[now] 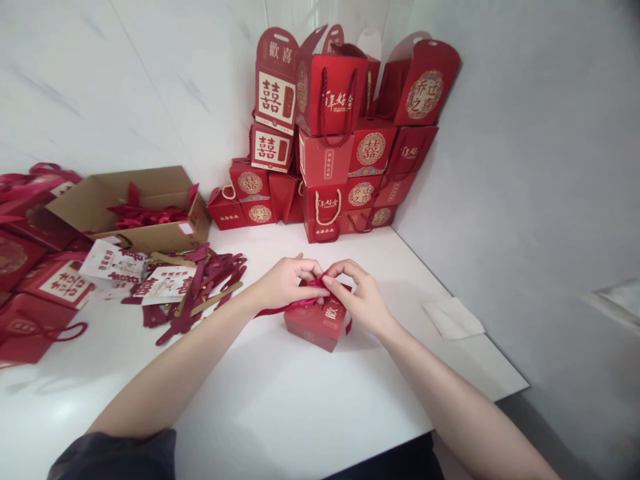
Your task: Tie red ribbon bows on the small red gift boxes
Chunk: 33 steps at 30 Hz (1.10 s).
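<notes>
A small red gift box [313,327] with pale lettering rests on the white table in front of me. Above its top, both my hands pinch a red ribbon [303,303]. My left hand [290,283] comes from the left with thumb and fingers closed on the ribbon. Opposite it, my right hand [363,300] grips the ribbon between thumb and index finger, the fingertips of both hands almost meeting. One ribbon tail trails left past my left wrist, and another bit hangs at the box's right side. The exact form of the ribbon between the fingertips is partly hidden.
Stacked red gift boxes [327,160] stand against the back wall. A cardboard box [150,237] with red ribbons sits at the back left. Before it lie dark red straps [205,283] and printed cards [167,283]. More red boxes [35,320] fill the left edge; a white tissue [454,318] lies right.
</notes>
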{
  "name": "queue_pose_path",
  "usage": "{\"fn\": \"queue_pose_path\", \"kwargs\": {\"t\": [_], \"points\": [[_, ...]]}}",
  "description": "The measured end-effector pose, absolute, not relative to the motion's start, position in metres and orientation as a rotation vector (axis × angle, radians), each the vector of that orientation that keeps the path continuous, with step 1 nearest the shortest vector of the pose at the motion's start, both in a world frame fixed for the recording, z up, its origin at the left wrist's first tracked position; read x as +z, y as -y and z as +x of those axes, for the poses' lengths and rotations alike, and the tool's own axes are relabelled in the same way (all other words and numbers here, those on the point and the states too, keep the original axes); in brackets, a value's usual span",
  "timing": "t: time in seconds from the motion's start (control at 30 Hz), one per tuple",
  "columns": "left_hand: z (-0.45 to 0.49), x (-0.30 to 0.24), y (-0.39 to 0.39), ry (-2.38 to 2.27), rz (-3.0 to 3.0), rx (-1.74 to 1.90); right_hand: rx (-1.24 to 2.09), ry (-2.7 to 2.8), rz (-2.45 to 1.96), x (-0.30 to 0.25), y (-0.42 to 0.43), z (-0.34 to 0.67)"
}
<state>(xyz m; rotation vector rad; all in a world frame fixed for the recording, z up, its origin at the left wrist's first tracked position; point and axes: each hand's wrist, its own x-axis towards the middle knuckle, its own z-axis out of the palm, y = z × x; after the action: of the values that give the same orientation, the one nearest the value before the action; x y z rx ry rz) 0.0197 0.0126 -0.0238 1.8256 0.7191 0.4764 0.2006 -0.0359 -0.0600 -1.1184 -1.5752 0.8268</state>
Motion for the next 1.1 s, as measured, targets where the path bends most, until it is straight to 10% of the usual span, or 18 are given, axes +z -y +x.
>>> {"fn": "queue_pose_path", "kwargs": {"t": [0.4,1.1], "points": [[0.014,-0.021,-0.021,-0.702,1.716,0.422,1.118,1.555,-1.037,-0.053,0.035,0.215],[0.014,-0.019,-0.019,-0.696,1.851,0.452,0.687,2.026,-0.781,-0.060,0.026,0.227]]}}
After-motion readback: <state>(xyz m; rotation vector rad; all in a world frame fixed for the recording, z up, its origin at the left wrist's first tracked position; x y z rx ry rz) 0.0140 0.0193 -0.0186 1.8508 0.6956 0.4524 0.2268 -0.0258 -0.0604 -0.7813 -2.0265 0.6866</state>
